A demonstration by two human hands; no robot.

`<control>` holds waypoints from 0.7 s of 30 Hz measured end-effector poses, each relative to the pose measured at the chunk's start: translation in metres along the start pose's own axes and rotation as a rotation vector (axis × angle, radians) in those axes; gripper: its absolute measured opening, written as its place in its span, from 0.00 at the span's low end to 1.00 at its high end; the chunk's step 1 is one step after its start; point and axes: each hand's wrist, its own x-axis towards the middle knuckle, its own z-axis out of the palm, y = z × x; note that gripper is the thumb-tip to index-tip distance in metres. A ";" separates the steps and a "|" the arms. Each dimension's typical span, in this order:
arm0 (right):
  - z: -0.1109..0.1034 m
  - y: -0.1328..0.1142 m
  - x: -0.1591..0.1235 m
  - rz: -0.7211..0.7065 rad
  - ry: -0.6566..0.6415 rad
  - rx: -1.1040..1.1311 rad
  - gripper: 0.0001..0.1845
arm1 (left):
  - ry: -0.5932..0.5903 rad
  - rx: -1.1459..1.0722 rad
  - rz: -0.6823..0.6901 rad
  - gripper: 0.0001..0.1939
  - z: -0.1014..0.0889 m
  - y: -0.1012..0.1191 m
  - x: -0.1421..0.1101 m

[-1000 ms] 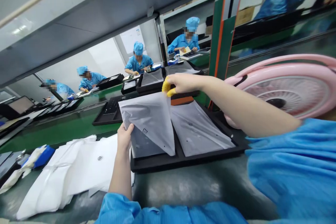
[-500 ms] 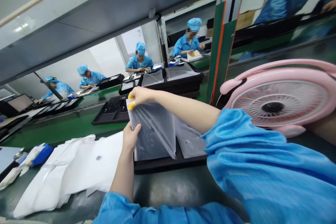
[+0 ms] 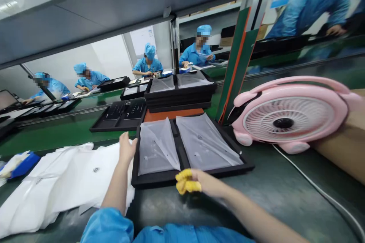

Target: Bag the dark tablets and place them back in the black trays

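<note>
A black tray (image 3: 177, 146) lies on the bench before me with two compartments. Each holds a flat item in a frosted plastic bag, the left bag (image 3: 156, 152) and the larger-looking right bag (image 3: 207, 144), both creased, with small dark printed marks. Beside the tray's left edge is my left hand (image 3: 127, 148), thumb apart from the fingers and nothing in it. My right hand (image 3: 196, 183), with yellow finger cots, hovers at the tray's front edge, fingers slightly bent and parted, holding nothing. White plastic bags (image 3: 76, 182) lie in a pile under and left of my left forearm.
A pink fan (image 3: 285, 121) stands at the right, its white cord (image 3: 316, 186) running forward. Behind are a tray with black panels (image 3: 119, 114), stacked black trays (image 3: 179, 97) and a green post (image 3: 238, 72). A blue box (image 3: 24, 165) sits left. Several co-workers sit opposite.
The bagged item that both hands held upright now lies in the tray's left compartment. My hands have let go; the right came down toward me, the left moved to the left.
</note>
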 end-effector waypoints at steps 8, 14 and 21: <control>0.015 0.052 -0.017 0.822 0.093 1.199 0.17 | -0.446 -0.152 -0.355 0.14 -0.012 -0.015 -0.056; 0.031 0.043 0.014 0.446 0.647 1.202 0.07 | -0.282 -0.376 -0.162 0.25 -0.067 0.018 -0.036; 0.030 -0.026 0.099 0.204 0.562 1.234 0.12 | -0.029 -0.407 -0.212 0.24 -0.104 0.019 0.029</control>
